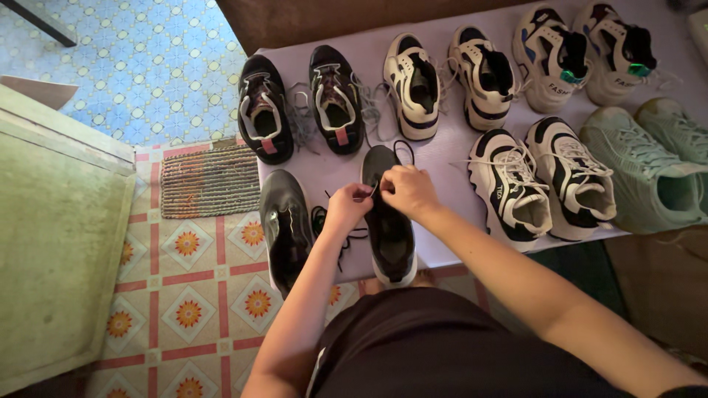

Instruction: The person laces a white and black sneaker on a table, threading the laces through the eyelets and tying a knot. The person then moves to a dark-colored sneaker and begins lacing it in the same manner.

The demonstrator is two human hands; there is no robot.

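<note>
Pinching a thin black lace (372, 190) between closed fingertips, the left hand (346, 206) and right hand (407, 190) meet above a black sneaker (389, 232) with white sole. This sneaker lies on the lilac cloth (450, 158), near its front edge. Just beside it lies the other black sneaker (286, 225), its laces loose.

Bare forearms without sleeves, a black garment with a small white mark.

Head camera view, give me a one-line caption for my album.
Both hands, left hand and right hand, work the laces of a black sneaker among paired shoes.
</note>
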